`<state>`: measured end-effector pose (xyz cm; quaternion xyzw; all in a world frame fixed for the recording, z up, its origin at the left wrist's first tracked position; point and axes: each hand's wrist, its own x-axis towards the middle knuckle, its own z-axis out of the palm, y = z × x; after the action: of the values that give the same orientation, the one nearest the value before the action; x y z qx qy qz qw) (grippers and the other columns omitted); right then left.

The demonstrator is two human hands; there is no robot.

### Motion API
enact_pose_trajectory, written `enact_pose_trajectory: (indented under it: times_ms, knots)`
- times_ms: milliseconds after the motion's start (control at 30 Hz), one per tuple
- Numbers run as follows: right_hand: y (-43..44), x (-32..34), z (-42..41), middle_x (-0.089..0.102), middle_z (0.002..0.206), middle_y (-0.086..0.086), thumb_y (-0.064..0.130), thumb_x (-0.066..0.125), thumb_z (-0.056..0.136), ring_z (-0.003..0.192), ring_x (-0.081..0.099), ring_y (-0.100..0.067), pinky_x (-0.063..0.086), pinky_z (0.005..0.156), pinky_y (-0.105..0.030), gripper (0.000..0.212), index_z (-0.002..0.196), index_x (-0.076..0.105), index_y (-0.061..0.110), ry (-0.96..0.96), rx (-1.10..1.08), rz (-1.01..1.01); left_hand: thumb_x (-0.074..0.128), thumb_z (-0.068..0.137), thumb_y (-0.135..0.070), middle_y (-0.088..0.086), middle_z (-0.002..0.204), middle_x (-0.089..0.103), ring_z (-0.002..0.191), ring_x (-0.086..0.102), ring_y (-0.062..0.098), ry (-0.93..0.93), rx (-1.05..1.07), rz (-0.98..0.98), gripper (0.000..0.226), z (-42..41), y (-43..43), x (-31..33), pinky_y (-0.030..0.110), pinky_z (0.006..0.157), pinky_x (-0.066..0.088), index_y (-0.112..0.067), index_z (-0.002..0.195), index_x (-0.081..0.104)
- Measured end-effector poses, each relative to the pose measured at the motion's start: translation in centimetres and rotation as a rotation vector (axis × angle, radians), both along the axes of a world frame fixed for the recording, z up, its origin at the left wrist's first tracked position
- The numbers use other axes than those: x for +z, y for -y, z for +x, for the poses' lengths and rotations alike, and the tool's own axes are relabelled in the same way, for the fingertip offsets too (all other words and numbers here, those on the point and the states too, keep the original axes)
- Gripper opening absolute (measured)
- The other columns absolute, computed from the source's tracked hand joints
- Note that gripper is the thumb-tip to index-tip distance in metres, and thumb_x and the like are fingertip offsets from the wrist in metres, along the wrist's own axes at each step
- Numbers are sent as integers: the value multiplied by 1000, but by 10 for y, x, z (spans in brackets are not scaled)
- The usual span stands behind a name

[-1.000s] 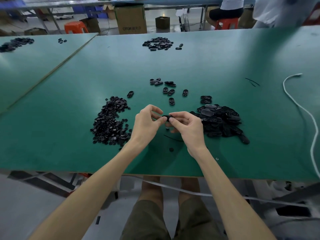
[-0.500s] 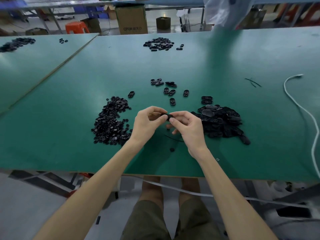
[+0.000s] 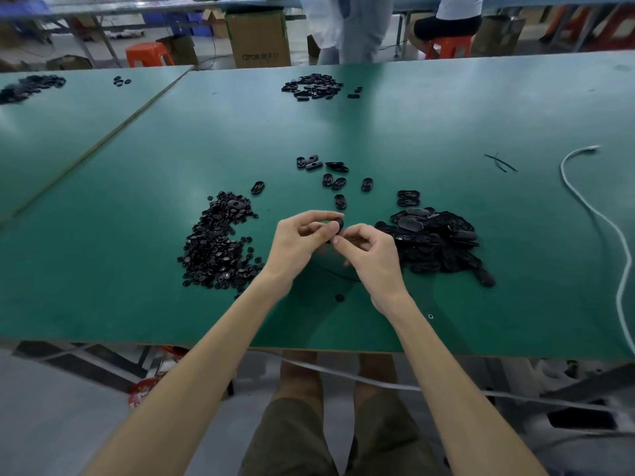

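Note:
Over the green table (image 3: pixel 429 125) my left hand (image 3: pixel 299 242) and my right hand (image 3: pixel 372 257) meet and both pinch one small black plastic part (image 3: pixel 338 225) between fingertips. The fingers hide most of that part. Left of my hands lies a heap of small black round pieces (image 3: pixel 218 247). On the right sits a heap of larger black oval pieces (image 3: pixel 434 240). Several assembled oval pieces (image 3: pixel 338 183) lie scattered just beyond my hands.
One loose round piece (image 3: pixel 339 297) lies near the table's front edge. A white cable (image 3: pixel 598 214) curves along the right side. Another pile of black parts (image 3: pixel 314 87) sits at the far side. Behind the table are a cardboard box (image 3: pixel 259 37), orange stools and people.
My hands stay together in the same spot, fingers shifting slightly on the black part. A person in the background has walked along behind the far edge of the table.

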<state>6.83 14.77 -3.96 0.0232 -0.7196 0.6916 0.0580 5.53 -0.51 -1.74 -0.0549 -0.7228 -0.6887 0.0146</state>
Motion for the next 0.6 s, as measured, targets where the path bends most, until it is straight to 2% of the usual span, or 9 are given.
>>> enact_pose_trajectory:
  times_ms: [100, 233, 367, 500, 600]
  knots:
    - [1, 2, 0, 76, 87, -5, 17, 70, 99, 69, 69, -6, 50, 57, -19, 9, 100, 76, 10, -13, -26, -10, 78, 90, -14, 3, 81, 73, 76, 62, 11, -9, 21, 21, 17, -2, 5, 2, 21, 69, 51, -15, 108, 79]
    - [-1, 2, 0, 75, 79, -1, 23, 69, 101, 59, 64, -5, 50, 57, -19, 14, 98, 75, 11, -15, -56, 3, 76, 91, -6, 8, 82, 67, 76, 56, 16, -46, -77, -81, 18, -1, 9, 4, 23, 70, 51, -8, 109, 78]
    - [0, 2, 1, 74, 74, 0, 19, 70, 100, 61, 64, -6, 50, 57, -21, 12, 96, 75, 8, -21, -53, 0, 73, 92, -2, 4, 84, 67, 73, 59, 8, -58, -124, -114, 22, 1, 10, 5, 21, 73, 54, -5, 113, 76]
    - [-1, 1, -1, 74, 70, 1, 21, 72, 99, 61, 64, -10, 52, 59, -23, 11, 93, 76, 12, -9, -65, -29, 71, 93, 1, 6, 96, 75, 83, 66, 10, -22, -122, -52, 25, 3, 11, 2, 25, 78, 56, -6, 117, 76]
    - [0, 1, -1, 74, 72, -1, 23, 73, 98, 63, 65, -13, 52, 61, -26, 11, 90, 77, 15, 1, -66, -33, 71, 94, -2, 8, 104, 78, 94, 70, 16, 4, -104, -22, 24, 4, 11, 0, 36, 87, 60, -10, 116, 77]
